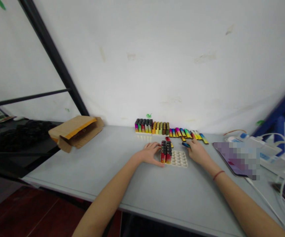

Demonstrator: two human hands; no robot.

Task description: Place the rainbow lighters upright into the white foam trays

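A white tray [180, 159] with round hollows stands on the table, and red lighters with black tops [166, 153] fill its left columns upright. At the tray's left edge my left hand [152, 154] rests with thumb and fingers spread, steadying or touching that side. To the right of the tray my right hand [196, 151] grips a dark blue lighter [186, 144] that points left. Loose lighters in mixed colours [179, 132] lie in a row behind the tray, and a red lighter [168, 141] lies just behind it.
Two filled trays, one of black-topped lighters [143, 126] and one of gold-topped lighters [160, 128], stand near the wall. An open cardboard box [77, 130] lies at left. A tablet-like device [236, 159], power strips [263, 149] and white cables [259, 194] occupy the right.
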